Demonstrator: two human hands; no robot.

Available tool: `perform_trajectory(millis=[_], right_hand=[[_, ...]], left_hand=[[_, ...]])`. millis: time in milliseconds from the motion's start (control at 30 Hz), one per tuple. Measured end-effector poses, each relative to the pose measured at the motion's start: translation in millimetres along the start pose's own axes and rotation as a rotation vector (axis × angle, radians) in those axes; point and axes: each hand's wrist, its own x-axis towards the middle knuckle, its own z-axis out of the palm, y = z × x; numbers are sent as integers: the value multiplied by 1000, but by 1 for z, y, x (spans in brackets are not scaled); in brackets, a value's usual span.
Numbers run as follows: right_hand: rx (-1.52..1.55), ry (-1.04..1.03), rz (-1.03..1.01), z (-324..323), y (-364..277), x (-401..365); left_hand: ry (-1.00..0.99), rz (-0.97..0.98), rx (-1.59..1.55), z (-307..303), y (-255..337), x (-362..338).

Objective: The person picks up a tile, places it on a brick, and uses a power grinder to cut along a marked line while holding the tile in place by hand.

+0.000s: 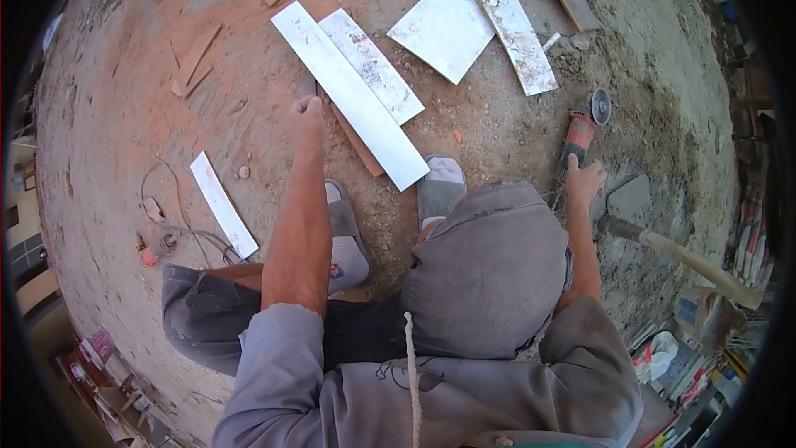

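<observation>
My left hand [308, 114] is closed, with its fingers pressed together beside the long white tile strip [352, 95]. A thin dark thing shows at its fingertips, too small to name. That strip lies across another white tile piece [369, 62] and a brown piece [358, 143] on the ground. To the right, my right hand [585, 180] is closed on the rear end of a red and black angle grinder [578, 137]. The grinder's round disc [600, 107] points away from me, close to the dirt.
Further white pieces [445, 31] and a dirty white strip [507, 25] lie ahead. A narrow white strip [224, 203] and a cable [195, 232] are at left. A wooden-handled tool [680, 257] lies at right. My sandalled feet [441, 187] are near the long strip.
</observation>
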Motion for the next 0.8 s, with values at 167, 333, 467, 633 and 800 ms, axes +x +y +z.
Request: perform_trajectory(millis=[167,333,467,633,800], right_hand=[[-44,-203,59,37,-22,38],[34,-217,100,46,-23,52],[208,-285,188,26,-24,66],[805,-281,87,-24,-31,51],[1368,-368,-132,-156,-121,22]], left_hand=[[80,-63,30,-21,6,5],[126,-49,56,-30,24,8],[148,111,146,-2,35,1],[-263,152,17,69,91,-62],[-724,308,-72,120,150,-192]])
